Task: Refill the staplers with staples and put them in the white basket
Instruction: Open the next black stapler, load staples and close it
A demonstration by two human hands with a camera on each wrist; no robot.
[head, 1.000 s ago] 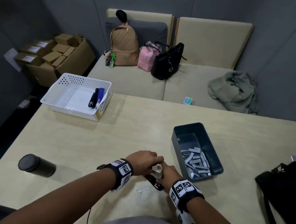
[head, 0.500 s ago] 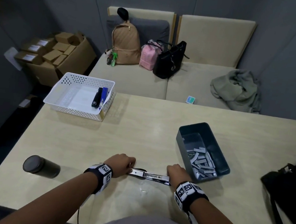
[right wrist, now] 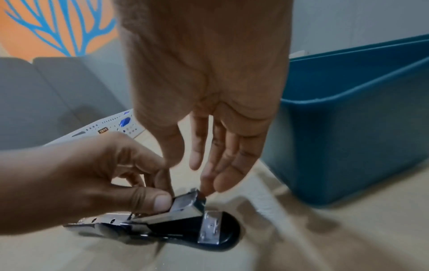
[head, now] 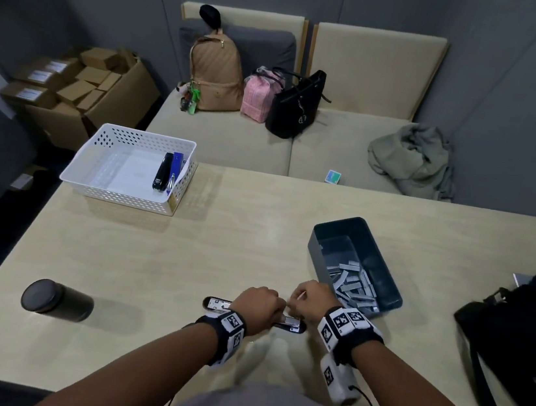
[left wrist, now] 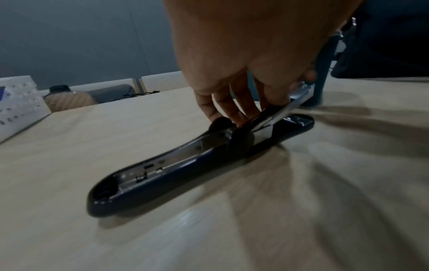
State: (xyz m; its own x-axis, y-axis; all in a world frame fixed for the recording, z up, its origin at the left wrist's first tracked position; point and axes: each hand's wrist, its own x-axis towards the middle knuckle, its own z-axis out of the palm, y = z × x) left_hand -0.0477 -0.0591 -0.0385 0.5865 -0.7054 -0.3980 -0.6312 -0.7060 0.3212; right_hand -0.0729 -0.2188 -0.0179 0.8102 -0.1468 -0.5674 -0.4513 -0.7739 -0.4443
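A dark blue stapler (head: 216, 304) lies folded open flat on the table near its front edge; its lid (left wrist: 162, 170) points left and its base (right wrist: 223, 236) points right. My left hand (head: 258, 303) pinches the metal magazine (right wrist: 185, 207) between thumb and fingers and holds it tilted up off the base. My right hand (head: 310, 297) has straight fingers (right wrist: 209, 183), and their tips touch the magazine's front end. A dark bin (head: 323, 237) with several staple strips (head: 351, 282) stands just right of my hands. The white basket (head: 110, 144) at the far left holds a black stapler (head: 162, 173) and a blue one (head: 178, 162).
A black cylinder (head: 56, 299) lies on the table at the front left. A black bag (head: 514, 337) sits on the table's right edge. Behind the table a sofa (head: 227, 139) carries several bags and a green jacket (head: 412, 157). Cardboard boxes (head: 80, 89) stand on the floor at left.
The hands first spread the stapler open flat. Since then my left hand has moved right onto the magazine and tilted it up, and my right hand has closed in on its front end.
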